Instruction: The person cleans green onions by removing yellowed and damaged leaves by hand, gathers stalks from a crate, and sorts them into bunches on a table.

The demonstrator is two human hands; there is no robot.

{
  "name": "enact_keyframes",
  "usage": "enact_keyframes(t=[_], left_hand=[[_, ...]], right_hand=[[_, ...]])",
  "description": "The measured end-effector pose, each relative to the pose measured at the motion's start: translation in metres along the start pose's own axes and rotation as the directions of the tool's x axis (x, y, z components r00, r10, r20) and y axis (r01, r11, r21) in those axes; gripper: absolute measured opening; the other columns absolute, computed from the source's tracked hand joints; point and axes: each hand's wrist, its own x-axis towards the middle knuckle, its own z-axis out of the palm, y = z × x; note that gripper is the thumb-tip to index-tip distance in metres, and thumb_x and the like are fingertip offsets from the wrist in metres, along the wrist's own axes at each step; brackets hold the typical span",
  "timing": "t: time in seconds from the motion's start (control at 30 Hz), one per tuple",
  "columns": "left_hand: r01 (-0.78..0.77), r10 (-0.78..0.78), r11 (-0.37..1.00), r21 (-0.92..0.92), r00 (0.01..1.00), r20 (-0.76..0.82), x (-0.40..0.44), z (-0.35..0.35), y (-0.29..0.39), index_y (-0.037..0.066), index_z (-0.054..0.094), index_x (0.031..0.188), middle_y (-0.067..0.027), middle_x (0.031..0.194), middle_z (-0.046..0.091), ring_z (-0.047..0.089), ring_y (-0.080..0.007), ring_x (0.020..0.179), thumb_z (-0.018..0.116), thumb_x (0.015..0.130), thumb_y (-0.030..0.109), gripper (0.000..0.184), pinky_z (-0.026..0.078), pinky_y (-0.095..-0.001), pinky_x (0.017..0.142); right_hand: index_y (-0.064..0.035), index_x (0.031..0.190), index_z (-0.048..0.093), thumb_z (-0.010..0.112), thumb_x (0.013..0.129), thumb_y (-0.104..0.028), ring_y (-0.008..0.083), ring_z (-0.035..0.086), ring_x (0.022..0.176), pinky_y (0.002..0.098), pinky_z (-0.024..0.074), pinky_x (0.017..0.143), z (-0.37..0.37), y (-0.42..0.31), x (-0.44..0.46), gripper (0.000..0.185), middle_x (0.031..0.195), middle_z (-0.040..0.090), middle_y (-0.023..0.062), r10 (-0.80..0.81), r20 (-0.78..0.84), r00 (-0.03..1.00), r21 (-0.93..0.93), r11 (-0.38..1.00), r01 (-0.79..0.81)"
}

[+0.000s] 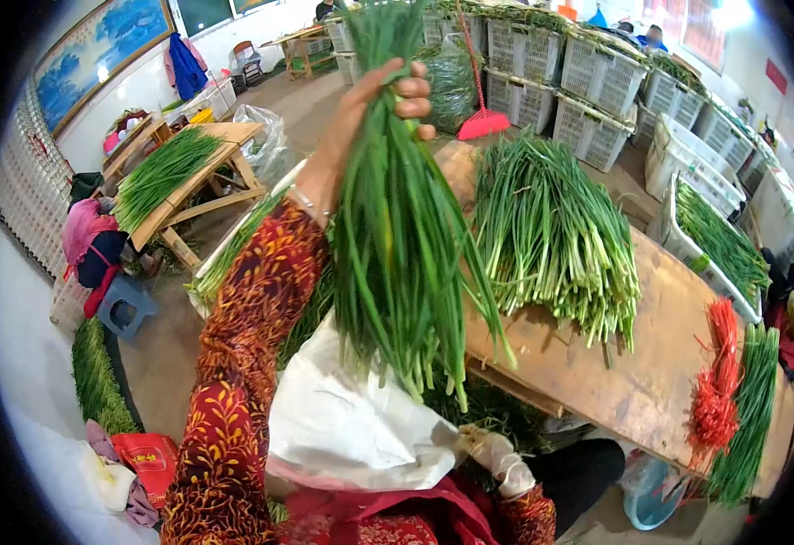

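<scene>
My left hand [408,95] is raised at the top middle, its fingers wrapped round a bunch of garlic chives [397,236]. The long green leaves hang down from the grip and fan out over my lap. Low down, close to my body, is my right hand [497,454], pale and seemingly gloved; its fingers are not clear. A white cloth or sheet [351,418] covers my lap just left of it. On the wooden table [587,377] to the right lies a large pile of chives [551,227], pale cut ends facing me.
Red ties [716,381] and another chive bundle [746,418] lie at the table's right end. Stacked white crates [596,77] stand behind, near a red broom [483,123]. A blue basin [651,495] sits below the table. At left, a person [97,241] is beside another table [188,182].
</scene>
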Motion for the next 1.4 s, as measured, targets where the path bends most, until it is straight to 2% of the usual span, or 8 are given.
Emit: enact_keyframes(t=[0.2, 0.53, 0.6, 0.67, 0.73, 0.8, 1.13, 1.4], left_hand=[[0.07, -0.064, 0.991, -0.113, 0.996, 0.054, 0.077, -0.094, -0.021, 0.005, 0.043, 0.1, -0.0007, 0.079, 0.047, 0.052, -0.0117, 0.069, 0.042, 0.091, 0.025, 0.021, 0.048, -0.0389, 0.072], [0.298, -0.245, 0.93, 0.215, 0.939, -0.243, 0.133, -0.205, -0.071, -0.001, 0.045, 0.106, -0.012, 0.101, 0.056, 0.057, -0.0216, 0.091, 0.046, 0.088, 0.031, 0.037, 0.045, -0.0358, 0.086], [0.26, 0.174, 0.577, 0.774, 0.887, -0.428, 0.133, -0.18, -0.082, -0.003, 0.036, 0.124, -0.0193, 0.13, 0.037, 0.035, -0.026, 0.122, 0.039, 0.089, 0.038, 0.055, 0.027, -0.0357, 0.102], [0.162, 0.08, 0.451, 0.878, 0.972, -0.22, 0.13, -0.229, -0.091, -0.002, 0.019, 0.134, -0.0153, 0.141, 0.017, 0.009, -0.022, 0.132, 0.035, 0.087, 0.05, 0.072, 0.009, -0.0334, 0.107], [0.608, 0.037, 0.047, 0.792, 0.791, -0.61, 0.129, -0.247, -0.105, 0.0, 0.017, 0.135, -0.0125, 0.141, 0.018, 0.012, -0.0213, 0.132, 0.035, 0.084, 0.057, 0.078, 0.011, -0.0339, 0.107], [0.375, -0.071, -0.126, 0.919, 0.92, -0.385, 0.097, -0.273, -0.094, -0.003, 0.012, 0.135, -0.0251, 0.139, 0.012, 0.014, -0.0334, 0.13, 0.032, 0.073, 0.074, 0.101, 0.016, -0.037, 0.105], [0.546, 0.167, 0.457, 0.702, 0.723, -0.671, -0.095, -0.155, -0.079, 0.002, 0.012, 0.136, -0.0104, 0.143, 0.011, 0.008, -0.0189, 0.132, 0.031, 0.087, 0.054, 0.074, 0.009, -0.0308, 0.107], [0.474, 0.219, 0.336, 0.814, 0.801, -0.557, -0.105, -0.126, -0.141, -0.002, 0.023, 0.131, -0.0215, 0.132, 0.033, 0.032, -0.0283, 0.122, 0.048, 0.084, 0.046, 0.072, 0.025, -0.034, 0.1]], right_hand=[[-0.0104, 0.123, 0.043, 0.041, 0.084, -0.045, 0.0313, 0.054, 0.099, 0.037, 0.042, 0.084, -0.024, -0.047, -0.001, 0.052, 0.113, 0.054, 0.013, 0.233, 0.128, 0.964, -0.37, 0.913, -0.172], [-0.014, 0.116, 0.047, 0.044, 0.08, -0.044, 0.0336, 0.057, 0.079, 0.0431, 0.0447, 0.071, -0.019, -0.04, 0.006, 0.047, 0.09, 0.06, 0.0155, 0.244, -0.002, 0.97, -0.437, 0.872, -0.22], [-0.0138, 0.114, 0.049, 0.045, 0.079, -0.043, 0.0345, 0.057, 0.074, 0.0447, 0.0449, 0.068, -0.017, -0.043, 0.005, 0.046, 0.085, 0.061, 0.0162, 0.251, -0.019, 0.968, -0.452, 0.861, -0.232], [-0.0135, 0.112, 0.05, 0.045, 0.079, -0.042, 0.0354, 0.058, 0.069, 0.0463, 0.0452, 0.065, -0.016, -0.045, 0.004, 0.044, 0.08, 0.061, 0.0169, 0.257, -0.036, 0.966, -0.465, 0.851, -0.243], [-0.0136, 0.112, 0.05, 0.045, 0.079, -0.041, 0.0356, 0.058, 0.068, 0.0463, 0.0454, 0.065, -0.015, -0.047, 0.005, 0.043, 0.079, 0.061, 0.0168, 0.257, -0.042, 0.965, -0.477, 0.844, -0.245], [-0.014, 0.112, 0.05, 0.047, 0.079, -0.04, 0.0349, 0.058, 0.072, 0.0446, 0.0455, 0.067, -0.018, -0.047, 0.005, 0.042, 0.083, 0.061, 0.016, 0.27, -0.022, 0.963, -0.481, 0.841, -0.247], [-0.0174, 0.117, 0.049, 0.051, 0.081, -0.037, 0.0309, 0.058, 0.086, 0.039, 0.0455, 0.073, -0.028, -0.049, 0.005, 0.041, 0.095, 0.062, 0.0115, 0.184, -0.015, 0.983, -0.428, 0.887, -0.172], [-0.0098, 0.112, 0.054, 0.054, 0.079, -0.036, 0.0283, 0.056, 0.094, 0.0356, 0.0447, 0.079, -0.027, -0.07, -0.006, 0.042, 0.1, 0.061, 0.0127, 0.173, -0.157, 0.972, -0.494, 0.839, -0.229]])
